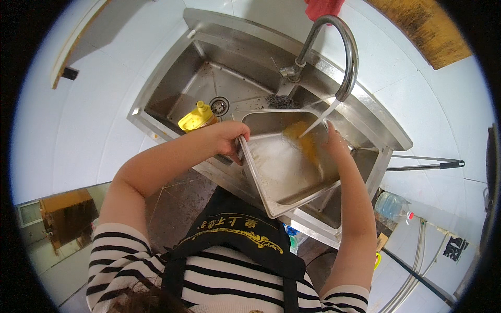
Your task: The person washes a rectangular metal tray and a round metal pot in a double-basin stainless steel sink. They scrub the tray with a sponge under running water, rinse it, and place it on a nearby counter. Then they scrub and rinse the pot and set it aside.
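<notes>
A rectangular stainless steel pan [274, 164] is tilted over the right basin of a double sink. My left hand [231, 139] grips its left rim, thumb inside and fingers beneath. On the far right side, my right hand [334, 139] holds the rim, its fingers partly hidden. Water streams from the curved chrome faucet [348, 58] into the pan. An orange-yellow patch [301, 137] of residue or liquid shows where the stream lands, and whitish water spreads over the pan's bottom.
A yellow bottle [197, 117] stands beside the drain [219, 106] in the left basin [231, 80]. A dark scouring pad [280, 101] lies on the divider. A red cloth [323, 8] hangs behind the faucet. A large water bottle [391, 205] is at the right, below a long handle [426, 166].
</notes>
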A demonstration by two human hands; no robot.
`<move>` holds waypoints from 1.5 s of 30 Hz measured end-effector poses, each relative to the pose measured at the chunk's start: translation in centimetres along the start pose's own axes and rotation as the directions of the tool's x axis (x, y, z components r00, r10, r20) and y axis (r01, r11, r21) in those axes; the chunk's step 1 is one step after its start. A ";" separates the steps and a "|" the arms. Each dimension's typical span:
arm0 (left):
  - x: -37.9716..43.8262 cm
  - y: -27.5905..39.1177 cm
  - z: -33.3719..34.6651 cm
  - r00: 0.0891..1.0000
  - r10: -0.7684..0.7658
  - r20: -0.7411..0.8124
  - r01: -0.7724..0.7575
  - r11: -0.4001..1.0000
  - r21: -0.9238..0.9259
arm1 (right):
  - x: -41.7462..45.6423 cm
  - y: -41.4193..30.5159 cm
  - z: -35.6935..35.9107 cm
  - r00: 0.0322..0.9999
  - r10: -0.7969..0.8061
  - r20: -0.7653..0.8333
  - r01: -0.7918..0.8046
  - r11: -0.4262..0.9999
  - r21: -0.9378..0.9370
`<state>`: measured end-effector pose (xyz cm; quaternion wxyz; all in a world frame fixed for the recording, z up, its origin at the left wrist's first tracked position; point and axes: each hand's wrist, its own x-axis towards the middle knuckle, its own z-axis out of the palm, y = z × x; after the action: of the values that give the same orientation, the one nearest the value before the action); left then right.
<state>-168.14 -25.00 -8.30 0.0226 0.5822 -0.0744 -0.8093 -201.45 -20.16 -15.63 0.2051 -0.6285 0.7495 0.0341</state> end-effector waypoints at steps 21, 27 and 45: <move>-8.4 3.1 -3.0 0.896 0.421 -0.139 -0.389 0.897 0.210 | 3.0 -2.3 3.2 0.963 -0.160 0.217 -0.035 0.724 0.689; -9.3 3.5 -1.2 0.555 0.822 0.127 -0.785 0.467 0.407 | 2.7 -3.0 5.6 0.978 -0.030 0.208 -0.164 0.510 0.844; 1.1 6.4 5.3 0.371 0.910 0.185 -0.780 0.197 0.594 | -5.0 6.6 1.7 0.975 0.222 -0.005 -0.058 0.277 0.959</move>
<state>-173.84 -31.01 -6.78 0.2889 0.4969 -0.6285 -0.5241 -206.71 -13.61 -16.81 0.4824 -0.3149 0.6862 -0.4442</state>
